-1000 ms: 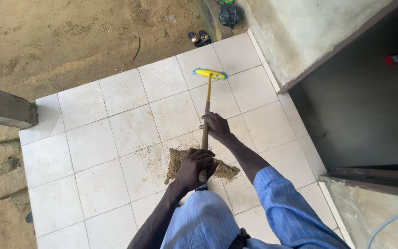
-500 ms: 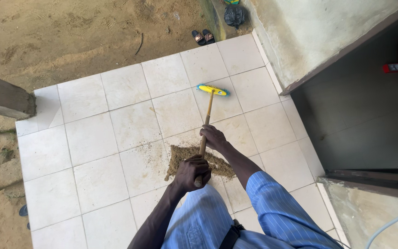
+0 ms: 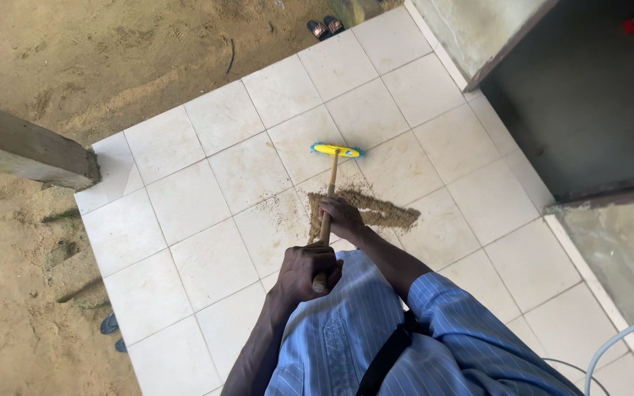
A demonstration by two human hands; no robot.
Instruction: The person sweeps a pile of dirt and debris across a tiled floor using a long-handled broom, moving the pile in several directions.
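Long wooden-handled broom (image 3: 329, 192) with yellow head and blue bristles, head down on the pale tiled floor (image 3: 214, 264) just beyond a brown sand pile (image 3: 367, 210). Left hand (image 3: 307, 271) clenched round the handle's top, right hand (image 3: 340, 216) gripping lower. Wooden beam (image 3: 27, 150) left, dark sandals (image 3: 324, 27) far. Broom head drawn nearer the sand than before.

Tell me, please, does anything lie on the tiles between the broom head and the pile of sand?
Nothing visible does. The broom head rests on pale tiles just beyond the pile of sand, and only bare tile with a thin dusting of grit separates them. The broom's handle crosses above the pile's left end.
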